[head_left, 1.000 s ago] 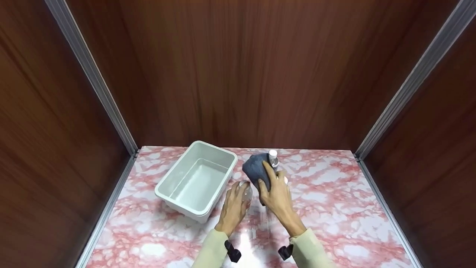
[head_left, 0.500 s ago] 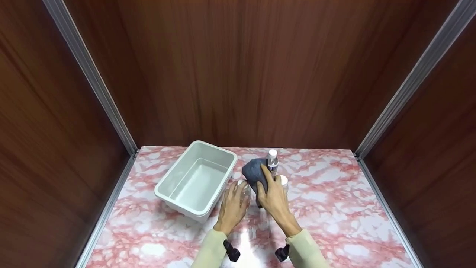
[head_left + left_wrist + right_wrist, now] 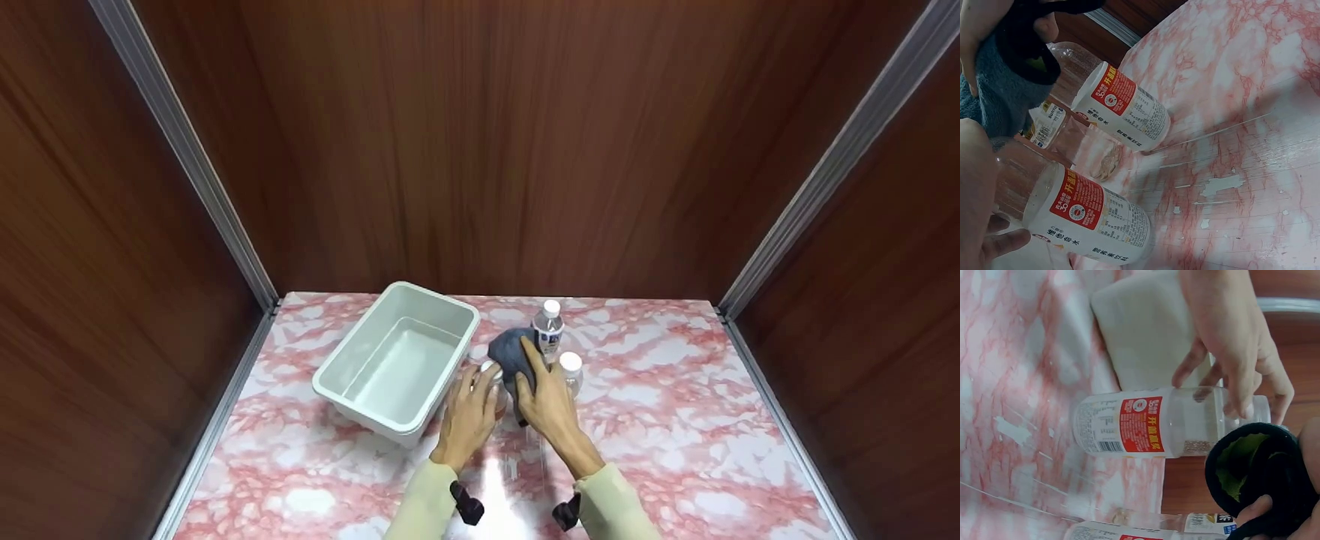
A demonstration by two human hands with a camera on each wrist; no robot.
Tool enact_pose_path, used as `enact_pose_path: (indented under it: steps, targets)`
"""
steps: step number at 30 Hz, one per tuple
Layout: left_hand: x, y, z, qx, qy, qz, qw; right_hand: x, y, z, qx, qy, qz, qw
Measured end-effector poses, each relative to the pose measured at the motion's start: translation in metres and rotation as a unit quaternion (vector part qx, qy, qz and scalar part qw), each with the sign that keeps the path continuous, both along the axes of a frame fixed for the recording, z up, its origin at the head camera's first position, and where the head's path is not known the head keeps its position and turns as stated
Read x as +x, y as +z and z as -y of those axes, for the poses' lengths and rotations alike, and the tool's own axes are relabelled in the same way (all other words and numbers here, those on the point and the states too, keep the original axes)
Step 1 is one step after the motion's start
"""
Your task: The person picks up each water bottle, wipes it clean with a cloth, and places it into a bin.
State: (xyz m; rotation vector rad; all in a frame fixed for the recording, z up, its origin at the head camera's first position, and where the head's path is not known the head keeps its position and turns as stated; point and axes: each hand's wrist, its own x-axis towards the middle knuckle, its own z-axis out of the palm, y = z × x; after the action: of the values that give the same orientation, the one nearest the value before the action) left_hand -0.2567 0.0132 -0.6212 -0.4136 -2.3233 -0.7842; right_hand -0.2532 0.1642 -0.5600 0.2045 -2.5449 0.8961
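Pink-marbled tabletop [image 3: 675, 450] | left hand [image 3: 466, 420] grips bottle [image 3: 1140, 422] beside pale bin [image 3: 397, 375] | right hand [image 3: 551, 405] pinches blue cloth [image 3: 510, 350] by far bottle [image 3: 549, 339]

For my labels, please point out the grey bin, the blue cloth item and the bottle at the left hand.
Grey bin [image 3: 397, 375], head view: inner floor.
Blue cloth item [image 3: 511, 355], head view: upper surface.
Bottle [image 3: 1151, 423], right wrist view: red label.

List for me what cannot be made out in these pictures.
Head: much of the left clear bottle, behind the left grip.
Left wrist: cap of the right clear bottle, behind blue cloth; smallest label print, too small.
Right wrist: part of the right clear bottle, beyond the bottom edge.
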Motion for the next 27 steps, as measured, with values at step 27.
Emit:
enact_pose_path:
  steps: [27]
  targets:
    - [-0.001, 0.001, 0.002, 0.007, -0.013, -0.003, 0.9999, -0.001, -0.018, -0.003, 0.001, 0.099, 0.069, 0.9927]
